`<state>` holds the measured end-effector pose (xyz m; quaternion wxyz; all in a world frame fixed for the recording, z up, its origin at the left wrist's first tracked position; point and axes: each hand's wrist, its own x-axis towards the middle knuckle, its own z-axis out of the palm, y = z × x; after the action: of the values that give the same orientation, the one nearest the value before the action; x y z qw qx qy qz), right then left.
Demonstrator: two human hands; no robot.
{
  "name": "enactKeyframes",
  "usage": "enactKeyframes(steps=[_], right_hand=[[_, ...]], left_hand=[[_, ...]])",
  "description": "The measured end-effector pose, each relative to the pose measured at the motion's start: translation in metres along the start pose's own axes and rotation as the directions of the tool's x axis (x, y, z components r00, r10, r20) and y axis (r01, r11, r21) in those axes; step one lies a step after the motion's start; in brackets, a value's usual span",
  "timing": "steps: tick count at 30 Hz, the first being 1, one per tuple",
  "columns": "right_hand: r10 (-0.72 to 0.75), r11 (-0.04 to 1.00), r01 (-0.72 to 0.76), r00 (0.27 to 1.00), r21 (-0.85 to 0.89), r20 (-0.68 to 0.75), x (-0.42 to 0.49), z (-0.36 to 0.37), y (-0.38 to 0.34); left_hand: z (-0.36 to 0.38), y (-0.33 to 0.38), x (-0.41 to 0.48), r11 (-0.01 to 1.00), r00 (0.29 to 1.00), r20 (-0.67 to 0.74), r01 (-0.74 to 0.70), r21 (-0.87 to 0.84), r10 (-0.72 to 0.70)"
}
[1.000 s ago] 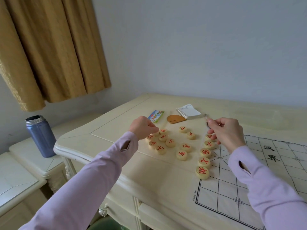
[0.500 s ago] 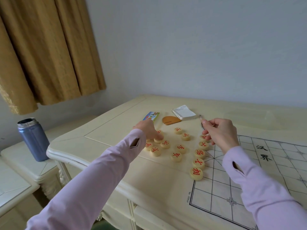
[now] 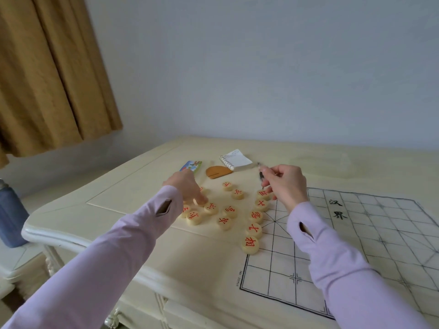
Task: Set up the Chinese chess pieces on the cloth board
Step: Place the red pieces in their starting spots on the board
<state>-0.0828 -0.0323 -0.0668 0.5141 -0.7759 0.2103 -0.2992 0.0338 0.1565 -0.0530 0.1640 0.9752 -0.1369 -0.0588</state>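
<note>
A cloth board with a black grid lies on the right of the cream table. Several round wooden pieces with red characters stand in a column along the board's left edge. More red pieces lie loose on the table left of it. My left hand reaches down into the loose cluster, fingertips pinching one chess piece. My right hand hovers over the column's far end, fingers curled, pinching a thin dark stick. The far-end piece sits just below it.
A spiral notepad, a brown wooden half-disc and a colourful card pack lie behind the pieces. A blue flask stands on a lower side table at left. Yellow curtain hangs beyond.
My left hand has dropped from above the loose cluster down onto a piece at its left side. My right hand keeps its hold on the thin stick, barely moved.
</note>
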Motion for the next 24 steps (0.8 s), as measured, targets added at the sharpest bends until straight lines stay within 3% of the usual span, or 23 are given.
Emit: enactKeyframes(steps=[3, 6, 11, 17, 20, 22, 24], right_hand=[[0.019, 0.994, -0.017, 1.000, 0.112, -0.021, 0.004, -0.004, -0.004], [0.056, 0.962, -0.060, 0.998, 0.268, 0.021, 0.012, -0.010, -0.006], [0.107, 0.889, -0.201, 0.965, 0.412, 0.239, 0.026, -0.017, -0.009], [0.122, 0.888, -0.238, 0.947, 0.394, 0.296, 0.052, -0.033, -0.004], [0.199, 0.897, -0.277, 0.949, 0.345, 0.245, 0.066, -0.036, 0.004], [0.255, 0.896, -0.305, 0.949, 0.324, 0.188, 0.074, -0.034, 0.010], [0.307, 0.895, -0.338, 0.940, 0.292, 0.146, 0.082, -0.031, 0.018]], left_hand=[[-0.011, 0.018, -0.008, 0.994, 0.984, -0.175, -0.045, -0.104, 0.026], [-0.014, 0.051, -0.015, 0.929, 0.940, -0.299, -0.249, -0.274, 0.164], [0.003, 0.098, -0.017, 0.751, 0.903, -0.286, -0.427, -0.504, 0.322], [0.016, 0.121, 0.008, 0.709, 0.910, -0.200, -0.409, -0.575, 0.363], [0.023, 0.128, 0.029, 0.789, 0.901, -0.141, -0.429, -0.439, 0.411], [0.030, 0.133, 0.038, 0.864, 0.885, -0.033, -0.460, -0.202, 0.464], [0.039, 0.140, 0.046, 0.871, 0.868, 0.086, -0.491, 0.001, 0.489]])
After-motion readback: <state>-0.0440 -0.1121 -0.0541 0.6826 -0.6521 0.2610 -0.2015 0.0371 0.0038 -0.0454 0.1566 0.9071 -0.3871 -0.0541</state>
